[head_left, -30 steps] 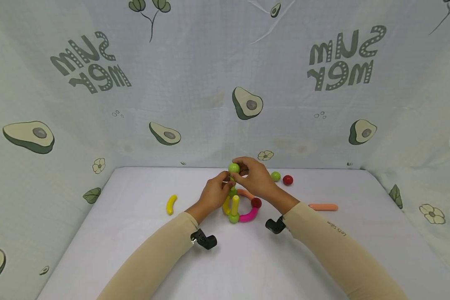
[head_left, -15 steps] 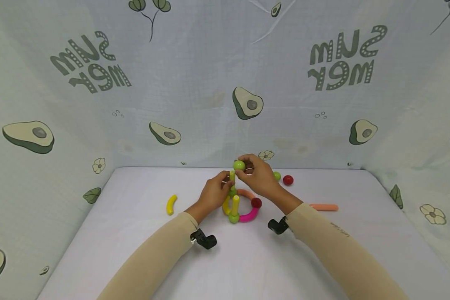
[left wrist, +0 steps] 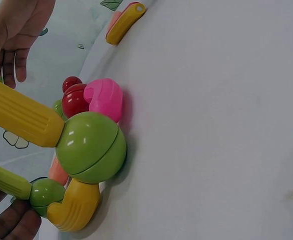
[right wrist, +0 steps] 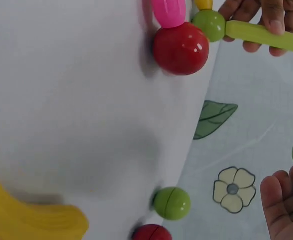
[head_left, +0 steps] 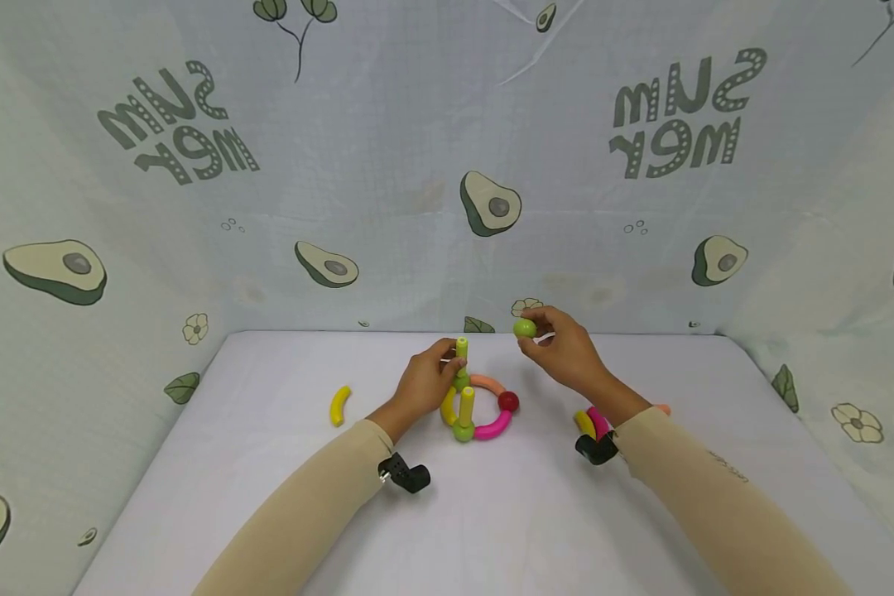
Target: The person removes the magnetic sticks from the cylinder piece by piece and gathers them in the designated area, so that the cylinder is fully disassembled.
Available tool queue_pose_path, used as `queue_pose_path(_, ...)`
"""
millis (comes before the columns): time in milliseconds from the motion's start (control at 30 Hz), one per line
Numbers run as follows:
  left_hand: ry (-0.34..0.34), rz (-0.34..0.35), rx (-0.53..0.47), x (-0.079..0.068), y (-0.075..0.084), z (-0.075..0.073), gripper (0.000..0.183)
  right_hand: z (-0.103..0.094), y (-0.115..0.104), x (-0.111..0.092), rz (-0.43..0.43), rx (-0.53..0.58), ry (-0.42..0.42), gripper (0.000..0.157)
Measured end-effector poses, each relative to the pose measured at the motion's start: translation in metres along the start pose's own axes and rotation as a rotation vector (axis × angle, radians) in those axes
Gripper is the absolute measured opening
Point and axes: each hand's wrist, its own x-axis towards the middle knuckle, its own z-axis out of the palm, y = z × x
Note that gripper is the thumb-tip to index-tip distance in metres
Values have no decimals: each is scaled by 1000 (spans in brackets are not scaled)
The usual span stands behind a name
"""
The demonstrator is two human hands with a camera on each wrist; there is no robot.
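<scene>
My left hand (head_left: 426, 379) pinches an upright yellow-green rod (right wrist: 264, 36) that is set in the green ball (left wrist: 46, 194) at the back of a ring. The ring also has a yellow curved piece (left wrist: 76, 206), a salmon curved piece (head_left: 487, 383), a red ball (head_left: 508, 401) and a magenta curved piece (head_left: 493, 426). A yellow rod (head_left: 466, 406) stands in the front green ball (left wrist: 91, 146). To the right, my right hand (head_left: 562, 348) holds a loose green ball (head_left: 525, 329) between thumb and fingers, raised and apart from the ring.
A yellow curved piece (head_left: 339, 406) lies on the left. Near my right wrist are a second yellow curved piece (head_left: 584, 424), a magenta piece (head_left: 598, 422) and a partly covered salmon rod (head_left: 664, 409). The right wrist view shows another green ball (right wrist: 172, 203) and red ball (right wrist: 152, 232).
My right hand has lifted the green ball off the top of the yellow-green rod and carried it right. The left hand has stayed on the rod.
</scene>
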Motion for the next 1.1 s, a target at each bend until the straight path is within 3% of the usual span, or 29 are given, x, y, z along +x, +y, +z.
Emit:
queue_pose_path(600, -5, -15, 11, 0, 1, -1, 37, -40, 53, -16, 164, -123, -20, 51)
queue_pose_path(1100, -9, -24, 5, 0, 1, -1, 36, -50, 85, -21, 237, -197, -39, 51)
